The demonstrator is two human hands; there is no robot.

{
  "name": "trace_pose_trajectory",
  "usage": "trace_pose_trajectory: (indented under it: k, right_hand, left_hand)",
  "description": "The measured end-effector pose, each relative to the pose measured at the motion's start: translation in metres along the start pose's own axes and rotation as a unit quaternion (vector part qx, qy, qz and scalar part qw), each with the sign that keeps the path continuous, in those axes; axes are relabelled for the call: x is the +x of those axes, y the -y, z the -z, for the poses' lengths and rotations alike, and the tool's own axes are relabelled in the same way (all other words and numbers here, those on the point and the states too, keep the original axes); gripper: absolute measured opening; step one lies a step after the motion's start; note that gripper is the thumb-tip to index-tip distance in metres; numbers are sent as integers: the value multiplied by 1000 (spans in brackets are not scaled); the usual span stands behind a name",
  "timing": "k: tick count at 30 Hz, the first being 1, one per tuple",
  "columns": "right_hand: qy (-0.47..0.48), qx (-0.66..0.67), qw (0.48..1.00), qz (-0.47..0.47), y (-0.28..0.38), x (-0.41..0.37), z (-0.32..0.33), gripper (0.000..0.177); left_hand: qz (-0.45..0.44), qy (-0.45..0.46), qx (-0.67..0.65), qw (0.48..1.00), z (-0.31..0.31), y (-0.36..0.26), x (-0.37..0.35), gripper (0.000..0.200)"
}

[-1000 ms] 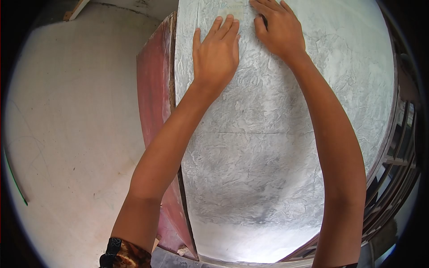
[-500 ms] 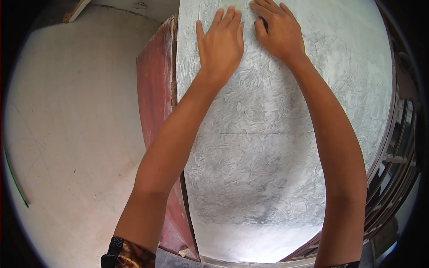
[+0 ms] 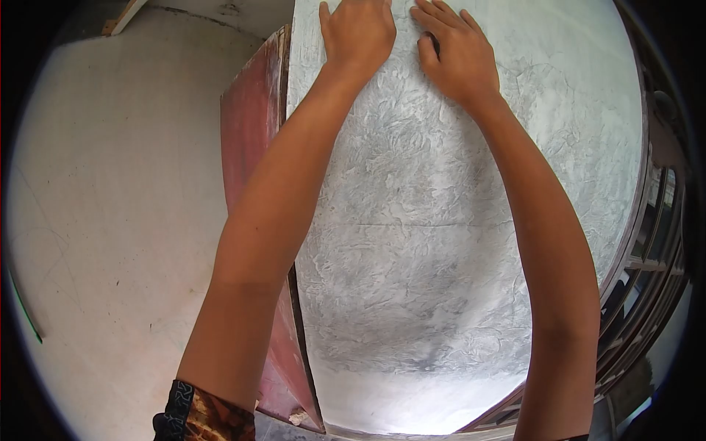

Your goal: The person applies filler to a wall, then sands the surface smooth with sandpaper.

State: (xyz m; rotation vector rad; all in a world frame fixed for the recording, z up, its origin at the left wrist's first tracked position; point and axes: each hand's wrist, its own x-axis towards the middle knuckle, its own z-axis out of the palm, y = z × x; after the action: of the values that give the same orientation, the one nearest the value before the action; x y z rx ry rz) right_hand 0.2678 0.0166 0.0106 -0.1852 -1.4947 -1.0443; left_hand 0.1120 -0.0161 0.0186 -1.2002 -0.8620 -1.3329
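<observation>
A pale grey, wrinkled sheet-like surface (image 3: 412,257) fills the middle of the view. Near its top left lies my left hand (image 3: 359,31), thumb apart and fingertips partly cut off by the frame's upper edge; nothing shows in it. To its right, my right hand (image 3: 462,59) rests on the same surface with fingers spread forward. A small dark gap or object shows between its thumb and fingers, too small to make out.
A red panel (image 3: 250,136) with a worn edge borders the sheet on the left. Beyond it stands a pale wall-like surface (image 3: 125,191). Dark slatted frames (image 3: 647,242) curve along the right, and a green strip (image 3: 26,312) shows far left.
My left hand has slid up toward the top edge, so its fingertips are now cut off. My right hand has barely moved.
</observation>
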Motion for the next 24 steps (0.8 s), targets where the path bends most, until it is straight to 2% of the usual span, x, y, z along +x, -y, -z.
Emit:
trace_pose_trajectory:
  k: [2,5,7,8,11,13,14,18,20,23,24]
  right_hand:
    - [0,-6,1000,2,-3,-1,0,42]
    - [-3,7,1000,0,-2,-1,-2,43]
    - [0,3,1000,3,-2,-1,0,44]
    - [-3,2,1000,2,-1,-1,2,44]
    - [9,8,1000,-1,1,0,1,43]
    - [-3,-3,1000,2,-1,0,0,43]
    - [-2,-6,1000,1,-2,-1,0,43]
    - [-7,6,1000,10,-3,0,-1,42]
    - [-11,9,1000,7,-2,-1,0,43]
    - [-6,5,1000,11,-2,0,0,42]
    - [-6,10,1000,5,-1,-1,0,42]
  left_hand:
    - [-34,-73,3,997,-8,5,4,38]
    - [-47,-72,34,996,3,-12,-69,34]
    - [-43,-59,30,997,7,-15,-88,34]
    - [-41,-53,24,997,8,-14,-89,35]
    - [-16,-14,7,1000,11,-6,-20,36]
    - [-29,-52,13,998,-4,8,2,35]
    - [-44,-86,21,995,-12,12,4,38]
    - [-48,-81,30,995,8,-8,-76,34]
    - [-38,-55,37,997,14,-9,-93,34]
    - [-47,-73,14,996,4,-2,-38,31]
    - [-16,-11,8,1000,11,-3,-16,30]
